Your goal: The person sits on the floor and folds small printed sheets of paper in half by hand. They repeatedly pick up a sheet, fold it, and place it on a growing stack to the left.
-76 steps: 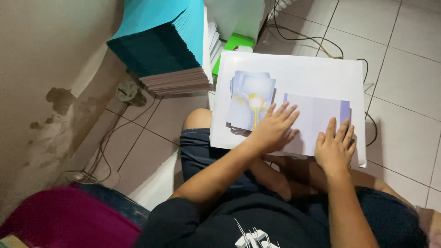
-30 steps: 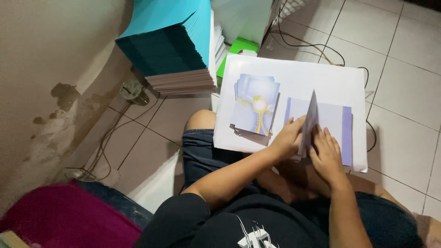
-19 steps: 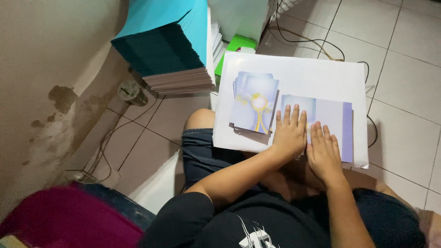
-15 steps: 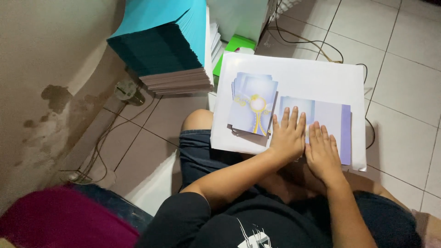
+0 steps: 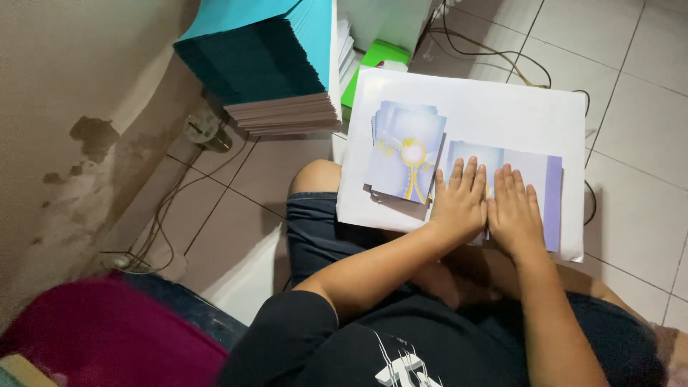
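Left hand (image 5: 457,203) and right hand (image 5: 514,213), fingers flat and spread, gripping nothing, press side by side on a pale blue card (image 5: 534,179) lying on the white board (image 5: 502,115) across the lap, beside a card stack (image 5: 405,150).

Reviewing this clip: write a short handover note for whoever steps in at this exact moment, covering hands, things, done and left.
Left hand: flat, palm down on the pale blue card, fingers spread.
Right hand: flat beside it on the same card.
The card lies on a white board across the person's lap.
Done: a small stack of folded cards with a gold design sits left of the hands on the board.
Left: the pressed card is not yet on that stack. A tall pile of teal-edged sheets stands by the wall.
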